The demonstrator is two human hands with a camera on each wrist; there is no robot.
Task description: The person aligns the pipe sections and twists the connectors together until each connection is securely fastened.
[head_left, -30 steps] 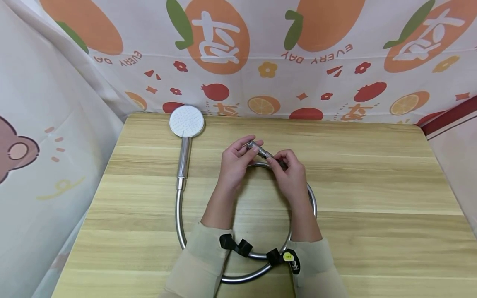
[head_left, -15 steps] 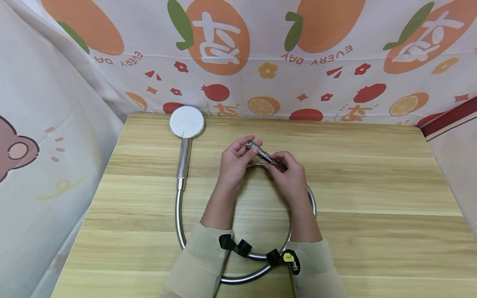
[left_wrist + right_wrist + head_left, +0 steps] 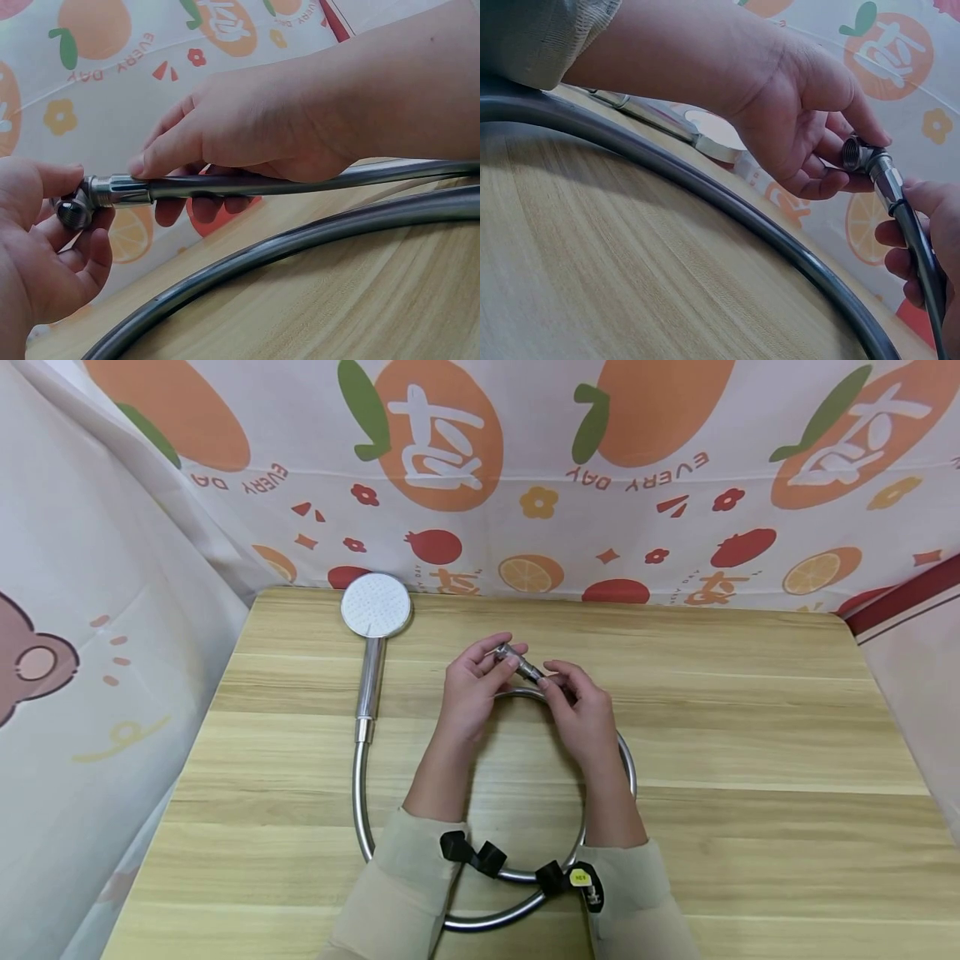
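Observation:
My left hand (image 3: 468, 693) pinches a small chrome elbow fitting (image 3: 75, 211) between thumb and fingers; its threaded mouth shows in both wrist views. Joined to the fitting is the fluted end nut (image 3: 129, 189) of a grey metal shower hose (image 3: 262, 184). My right hand (image 3: 583, 714) holds that hose end, thumb at the nut and fingers curled beneath, as the left wrist view shows. The hose loops over the wooden table under both forearms. At its other end lies a chrome shower head (image 3: 376, 604), its white spray face up, to the left of my hands.
The wooden table (image 3: 750, 710) extends on both sides of the hands. A fruit-print cloth (image 3: 540, 435) hangs along the back edge, and a white cloth (image 3: 127, 610) hangs at the left. Black straps (image 3: 491, 860) sit near the cuffs.
My right hand's thumb and index finger have shifted back and forth at the hose nut; the index finger is now lifted a little. My left hand and the shower head stay in place.

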